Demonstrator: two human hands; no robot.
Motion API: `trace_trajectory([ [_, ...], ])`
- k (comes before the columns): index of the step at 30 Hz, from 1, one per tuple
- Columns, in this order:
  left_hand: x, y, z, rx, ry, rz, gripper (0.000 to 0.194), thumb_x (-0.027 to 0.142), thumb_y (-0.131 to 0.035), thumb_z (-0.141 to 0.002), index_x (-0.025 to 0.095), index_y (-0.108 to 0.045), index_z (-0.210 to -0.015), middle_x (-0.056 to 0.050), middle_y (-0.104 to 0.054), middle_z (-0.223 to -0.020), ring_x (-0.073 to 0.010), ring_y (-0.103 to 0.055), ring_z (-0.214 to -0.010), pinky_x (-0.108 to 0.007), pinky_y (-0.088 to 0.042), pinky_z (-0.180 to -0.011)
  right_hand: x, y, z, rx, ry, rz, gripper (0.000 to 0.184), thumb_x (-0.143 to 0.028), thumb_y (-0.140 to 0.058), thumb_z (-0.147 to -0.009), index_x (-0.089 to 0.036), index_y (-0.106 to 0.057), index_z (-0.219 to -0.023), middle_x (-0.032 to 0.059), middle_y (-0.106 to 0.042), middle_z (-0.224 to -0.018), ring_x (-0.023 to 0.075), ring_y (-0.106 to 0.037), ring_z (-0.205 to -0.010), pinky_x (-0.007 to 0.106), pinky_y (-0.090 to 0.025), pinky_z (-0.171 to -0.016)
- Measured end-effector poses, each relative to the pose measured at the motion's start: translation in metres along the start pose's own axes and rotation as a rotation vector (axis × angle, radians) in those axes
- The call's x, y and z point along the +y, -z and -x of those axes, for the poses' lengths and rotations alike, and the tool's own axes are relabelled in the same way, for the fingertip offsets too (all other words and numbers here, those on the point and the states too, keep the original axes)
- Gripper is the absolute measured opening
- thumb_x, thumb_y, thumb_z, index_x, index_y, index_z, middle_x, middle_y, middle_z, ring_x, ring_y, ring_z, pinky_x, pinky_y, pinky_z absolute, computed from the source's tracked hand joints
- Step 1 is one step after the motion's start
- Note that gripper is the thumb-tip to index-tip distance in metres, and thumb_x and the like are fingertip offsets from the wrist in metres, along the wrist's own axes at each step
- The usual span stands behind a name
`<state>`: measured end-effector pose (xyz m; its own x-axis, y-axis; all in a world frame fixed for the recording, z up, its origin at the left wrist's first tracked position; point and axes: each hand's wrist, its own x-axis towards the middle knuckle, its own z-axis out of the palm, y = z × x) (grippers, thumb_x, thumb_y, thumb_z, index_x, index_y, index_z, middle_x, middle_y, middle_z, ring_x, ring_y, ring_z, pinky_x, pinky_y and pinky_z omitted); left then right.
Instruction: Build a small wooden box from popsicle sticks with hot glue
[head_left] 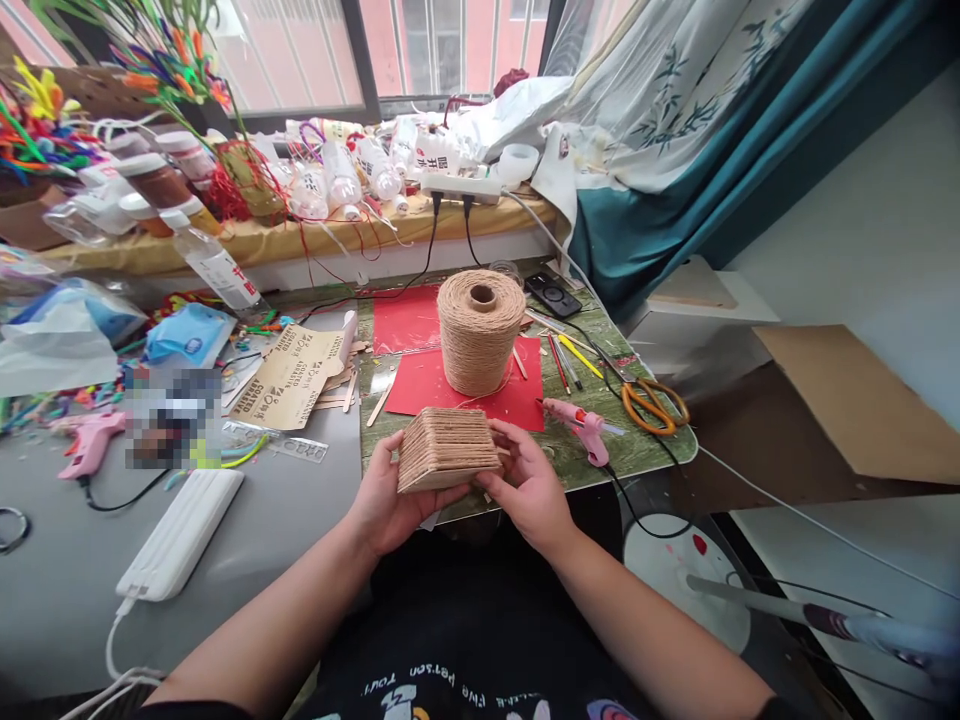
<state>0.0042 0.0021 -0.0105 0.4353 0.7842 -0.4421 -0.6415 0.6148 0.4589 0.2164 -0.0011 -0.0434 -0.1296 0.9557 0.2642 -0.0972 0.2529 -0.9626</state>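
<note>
Between my two hands is a small box wrapped in twine point(454, 442), tilted, with a pale wooden edge along its lower side. My left hand point(386, 500) grips its left end, fingers reaching underneath. On the other end, my right hand point(529, 485) closes around the right side, with some fingertips hidden behind it. Just beyond the box stands a large spool of jute twine point(481, 335) on red sheets point(409, 385). A thin strand runs from the spool toward the box. To the right of my right hand lies a pink glue gun point(581, 425).
Orange-handled scissors point(654, 405), a yellow pen point(581, 355) and a black phone-like device point(553, 294) lie right of the spool. Sandpaper point(289, 375), another pink glue gun point(90, 445) and a white power strip point(180, 535) are on the left. Bottles crowd the windowsill point(300, 240).
</note>
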Motion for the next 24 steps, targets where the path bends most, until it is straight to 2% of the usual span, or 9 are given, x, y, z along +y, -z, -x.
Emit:
trace_trajectory([
  [2,-0.002,0.000,-0.002,0.010,-0.042,-0.059,0.057,0.050,-0.049,-0.102,0.013,-0.061,-0.143,-0.018,-0.073,-0.134,-0.0351,-0.070,-0.123,-0.051,-0.054,-0.107,0.004,-0.003,0.000,-0.059,-0.025,-0.081,0.071,-0.045,-0.077,-0.095,-0.031,-0.044,-0.157,0.0145,-0.056,-0.157,0.0286,-0.059,-0.143,0.049,-0.055,-0.115],
  [4,-0.003,0.004,-0.005,0.064,-0.137,-0.164,0.047,0.044,-0.056,-0.102,0.013,-0.064,-0.136,-0.015,-0.075,-0.129,-0.0329,-0.070,-0.122,-0.048,-0.053,-0.109,0.008,-0.001,-0.002,-0.065,-0.024,-0.103,0.073,-0.043,-0.077,-0.095,-0.031,-0.042,-0.158,0.0146,-0.053,-0.161,0.0291,-0.056,-0.146,0.050,-0.052,-0.118],
  [7,-0.001,0.016,-0.010,0.214,-0.302,-0.363,0.037,0.039,-0.073,-0.095,0.015,-0.066,-0.123,-0.011,-0.076,-0.118,-0.0256,-0.074,-0.110,-0.040,-0.056,-0.103,0.016,0.009,-0.007,-0.065,-0.035,-0.067,0.073,-0.041,-0.080,-0.093,-0.028,-0.046,-0.157,0.0150,-0.057,-0.157,0.0284,-0.059,-0.143,0.050,-0.050,-0.120],
  [9,0.002,0.028,-0.013,0.315,-0.364,-0.503,0.036,0.038,-0.082,-0.089,0.017,-0.064,-0.112,-0.007,-0.076,-0.107,-0.0204,-0.075,-0.098,-0.035,-0.058,-0.095,0.022,0.015,-0.012,-0.098,-0.053,-0.041,0.073,-0.040,-0.081,-0.092,-0.027,-0.048,-0.156,0.0148,-0.059,-0.156,0.0275,-0.059,-0.143,0.050,-0.048,-0.121],
  [13,0.009,0.048,-0.014,0.368,-0.376,-0.767,0.037,0.043,-0.085,-0.084,0.019,-0.061,-0.098,-0.002,-0.074,-0.090,-0.0193,-0.073,-0.085,-0.032,-0.058,-0.078,0.033,0.022,-0.021,-0.189,-0.071,-0.017,0.073,-0.038,-0.081,-0.093,-0.027,-0.049,-0.157,0.0148,-0.057,-0.158,0.0276,-0.057,-0.145,0.051,-0.045,-0.124],
  [17,0.024,0.057,-0.004,0.485,-0.400,-1.201,0.023,0.038,-0.081,-0.085,0.023,-0.065,-0.090,0.000,-0.071,-0.077,-0.0185,-0.064,-0.067,-0.028,-0.045,-0.063,0.035,0.024,-0.023,-0.237,-0.048,0.036,0.066,-0.035,-0.076,-0.096,-0.027,-0.050,-0.156,0.0142,-0.059,-0.156,0.0268,-0.061,-0.141,0.051,-0.048,-0.120],
  [20,0.041,0.053,0.006,0.571,-0.553,-1.413,0.014,0.033,-0.082,-0.082,0.025,-0.072,-0.086,0.000,-0.068,-0.074,-0.0195,-0.057,-0.066,-0.030,-0.040,-0.065,0.025,0.031,-0.014,-0.088,0.038,0.239,0.040,-0.034,-0.073,-0.098,-0.026,-0.068,-0.137,0.0113,-0.073,-0.135,0.0253,-0.071,-0.123,0.047,-0.057,-0.110],
  [22,0.052,0.046,0.012,0.552,-0.674,-1.397,0.011,0.033,-0.082,-0.084,0.027,-0.077,-0.091,-0.001,-0.070,-0.079,-0.0212,-0.057,-0.072,-0.031,-0.043,-0.073,0.014,0.041,-0.004,0.072,0.120,0.380,0.018,-0.031,-0.071,-0.099,-0.026,-0.078,-0.115,0.0082,-0.079,-0.113,0.0246,-0.075,-0.107,0.046,-0.061,-0.101],
  [24,0.060,0.034,0.015,0.467,-0.782,-1.375,0.012,0.033,-0.082,-0.085,0.028,-0.080,-0.096,-0.003,-0.073,-0.091,-0.0241,-0.061,-0.084,-0.034,-0.047,-0.086,0.005,0.054,0.007,0.200,0.178,0.464,0.010,-0.029,-0.071,-0.099,-0.027,-0.079,-0.104,0.0063,-0.079,-0.102,0.0249,-0.075,-0.097,0.047,-0.062,-0.096],
])
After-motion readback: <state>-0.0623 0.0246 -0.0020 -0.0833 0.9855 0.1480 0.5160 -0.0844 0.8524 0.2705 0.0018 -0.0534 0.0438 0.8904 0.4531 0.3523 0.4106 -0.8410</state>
